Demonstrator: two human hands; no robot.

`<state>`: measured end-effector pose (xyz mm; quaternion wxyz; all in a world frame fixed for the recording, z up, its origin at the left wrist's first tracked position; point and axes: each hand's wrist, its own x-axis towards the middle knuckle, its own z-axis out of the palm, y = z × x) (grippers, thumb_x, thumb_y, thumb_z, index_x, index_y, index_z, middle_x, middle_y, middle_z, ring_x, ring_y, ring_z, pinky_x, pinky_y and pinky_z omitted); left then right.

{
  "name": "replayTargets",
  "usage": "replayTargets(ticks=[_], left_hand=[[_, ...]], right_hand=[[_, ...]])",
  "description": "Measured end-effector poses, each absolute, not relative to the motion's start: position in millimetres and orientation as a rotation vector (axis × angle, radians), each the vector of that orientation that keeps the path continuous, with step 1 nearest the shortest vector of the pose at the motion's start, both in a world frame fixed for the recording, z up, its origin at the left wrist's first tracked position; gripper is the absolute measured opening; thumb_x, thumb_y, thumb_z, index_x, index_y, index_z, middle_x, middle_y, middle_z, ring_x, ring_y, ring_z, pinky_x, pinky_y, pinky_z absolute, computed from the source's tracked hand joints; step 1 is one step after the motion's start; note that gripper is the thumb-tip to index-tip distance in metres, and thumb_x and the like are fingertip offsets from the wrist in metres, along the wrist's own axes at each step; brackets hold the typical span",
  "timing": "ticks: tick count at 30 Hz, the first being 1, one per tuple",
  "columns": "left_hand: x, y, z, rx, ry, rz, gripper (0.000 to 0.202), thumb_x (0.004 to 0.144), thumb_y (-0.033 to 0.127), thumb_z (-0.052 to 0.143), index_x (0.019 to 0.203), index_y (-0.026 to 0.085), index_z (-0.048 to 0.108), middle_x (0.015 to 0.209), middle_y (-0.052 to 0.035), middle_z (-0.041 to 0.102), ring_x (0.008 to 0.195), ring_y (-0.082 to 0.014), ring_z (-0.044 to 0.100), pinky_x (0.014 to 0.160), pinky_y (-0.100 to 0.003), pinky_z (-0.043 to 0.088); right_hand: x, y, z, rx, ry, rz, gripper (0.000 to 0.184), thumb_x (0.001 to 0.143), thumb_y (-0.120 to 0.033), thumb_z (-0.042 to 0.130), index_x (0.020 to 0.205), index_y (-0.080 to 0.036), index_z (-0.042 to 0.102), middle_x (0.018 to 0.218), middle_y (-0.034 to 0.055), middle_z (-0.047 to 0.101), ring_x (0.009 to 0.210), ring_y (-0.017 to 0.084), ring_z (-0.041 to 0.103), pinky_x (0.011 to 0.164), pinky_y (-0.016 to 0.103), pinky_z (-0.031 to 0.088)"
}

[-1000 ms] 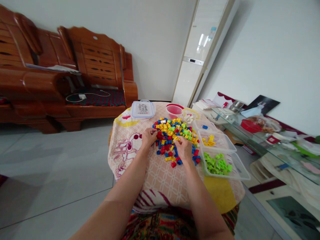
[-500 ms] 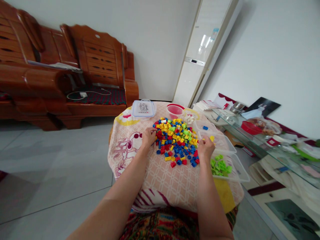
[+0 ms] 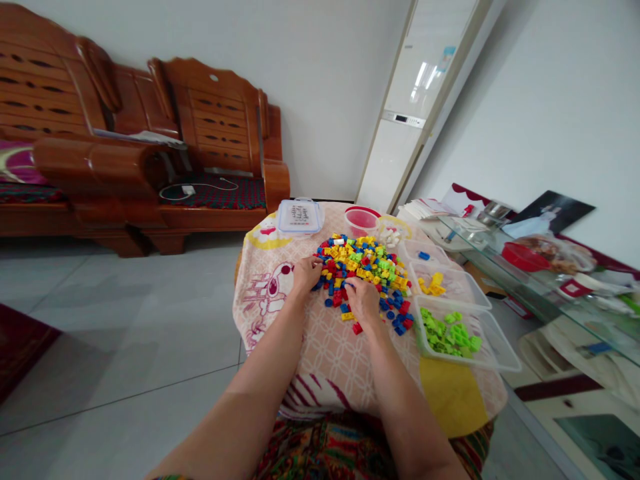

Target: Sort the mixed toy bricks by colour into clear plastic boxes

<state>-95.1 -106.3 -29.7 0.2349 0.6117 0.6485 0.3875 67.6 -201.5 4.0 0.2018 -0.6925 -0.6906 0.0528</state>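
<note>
A pile of small toy building bricks [image 3: 367,257] in yellow, red, blue and green lies on the cloth-covered table. My left hand [image 3: 307,273] rests at the pile's left edge, fingers closed together; whatever they hold is too small to make out. Over the front of the pile, my right hand [image 3: 364,301] is bent with its fingertips drawn in among red and blue bricks. What it grips is hidden. To the right, clear plastic boxes hold sorted bricks: green bricks [image 3: 447,333] in the nearest, yellow bricks [image 3: 433,285] in the middle one, a blue brick [image 3: 424,255] in the far one.
A lidded plastic box [image 3: 299,217] and a pink tub [image 3: 361,221] stand at the table's back, near white bricks [image 3: 391,237]. A cluttered glass shelf [image 3: 545,287] runs along the right. Wooden seats [image 3: 215,127] stand at the far left.
My right hand has moved left from beside the middle box to the front of the pile. More yellow bricks show in that box. My left hand stays at the pile's left edge.
</note>
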Motion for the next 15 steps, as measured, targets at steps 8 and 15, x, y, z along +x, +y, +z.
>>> replayTargets(ticks=[8, 15], left_hand=[[-88.1, -107.7, -30.2, 1.719, 1.477, 1.072, 0.026, 0.083, 0.018, 0.061, 0.102, 0.016, 0.079, 0.068, -0.0003, 0.071, 0.061, -0.0131, 0.065, 0.061, -0.021, 0.05], [-87.6, -104.8, -36.9, 1.477, 1.458, 1.109, 0.026, 0.085, 0.015, 0.053, 0.097, 0.015, 0.076, 0.067, -0.0006, 0.071, 0.054, -0.0119, 0.064, 0.055, -0.02, 0.051]], right_hand=[[56.9, -194.5, 1.7, -2.035, -1.975, 0.114, 0.032, 0.1, -0.028, 0.048, 0.125, -0.027, 0.069, 0.109, 0.0068, 0.077, 0.104, 0.021, 0.07, 0.087, 0.027, 0.048], [43.0, -181.9, 0.2, -2.072, -2.046, 0.092, 0.034, 0.102, -0.032, 0.047, 0.129, -0.025, 0.065, 0.108, 0.0097, 0.077, 0.103, 0.023, 0.071, 0.085, 0.029, 0.049]])
